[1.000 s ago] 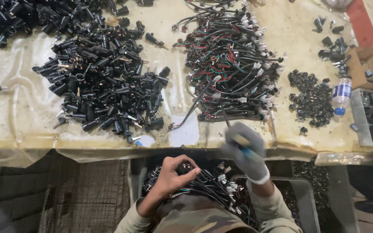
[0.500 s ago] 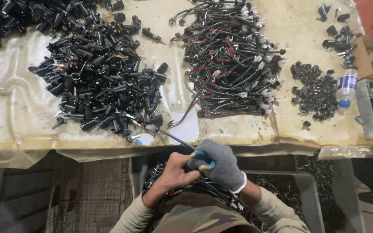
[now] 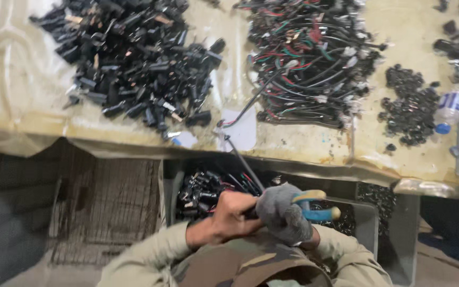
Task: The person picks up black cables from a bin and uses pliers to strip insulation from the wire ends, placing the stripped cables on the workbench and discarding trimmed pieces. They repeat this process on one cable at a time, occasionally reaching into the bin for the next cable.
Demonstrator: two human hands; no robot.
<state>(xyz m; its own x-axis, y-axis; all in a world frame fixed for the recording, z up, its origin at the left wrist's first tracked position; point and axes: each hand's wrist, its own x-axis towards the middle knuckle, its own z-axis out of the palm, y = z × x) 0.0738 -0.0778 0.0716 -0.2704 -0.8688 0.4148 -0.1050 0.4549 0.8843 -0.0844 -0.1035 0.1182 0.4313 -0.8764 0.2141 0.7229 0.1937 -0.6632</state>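
Note:
My bare left hand [image 3: 223, 215] and my grey-gloved right hand [image 3: 284, 211] meet just above my lap, below the table edge. The right hand grips pliers with blue and yellow handles [image 3: 317, 206]. The left hand pinches a black cable [image 3: 243, 162] that runs up to the table edge. Where the plier jaws sit is hidden between the hands. Under the hands a grey bin [image 3: 370, 223] holds black wired parts.
On the plastic-covered table [image 3: 22, 101] lie a heap of black plugs [image 3: 134, 58], a tangle of coloured wires [image 3: 314, 58] and a small pile of black round parts [image 3: 410, 103]. A plastic bottle [image 3: 451, 109] lies at the right. A wire crate [image 3: 107, 207] stands lower left.
My right hand came down from the table edge with the pliers and joined the left hand over the bin. The cable end now trails up to the table. The view has shifted closer.

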